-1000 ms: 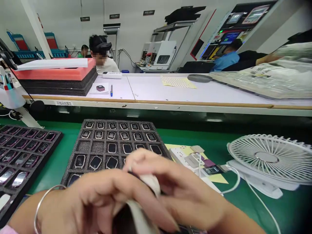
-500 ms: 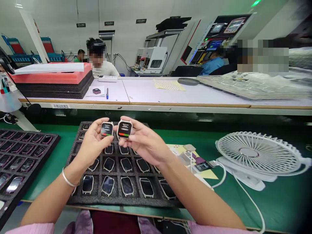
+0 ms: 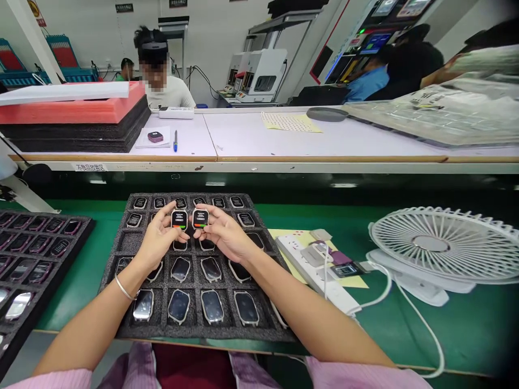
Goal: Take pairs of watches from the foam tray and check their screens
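Between the thumb and fingers of my left hand (image 3: pixel 160 237) is a smartwatch case (image 3: pixel 179 220) without a strap, its screen lit with white text and a coloured bar low down. My right hand (image 3: pixel 227 235) grips a second smartwatch case (image 3: pixel 200 219), lit in much the same way. Both cases are held side by side, screens towards me, with a small gap between them. Below them lies a black foam tray (image 3: pixel 133 243) whose compartments hold several more watch cases, mostly dark-screened in the near rows. My hands hide part of its middle rows.
Another foam tray (image 3: pixel 87 227) of watch cases lies at left. On the right are a white power strip (image 3: pixel 320 286) with cables and a white fan (image 3: pixel 432 246). A raised shelf (image 3: pixel 243 135) runs behind, bearing stacked foam (image 3: pixel 81 129). A person (image 3: pixel 170 92) sits beyond it.
My view has shifted, showing more of the tray's back rows. The two watch cases are held more level with each other, and the right one has turned more squarely towards me.
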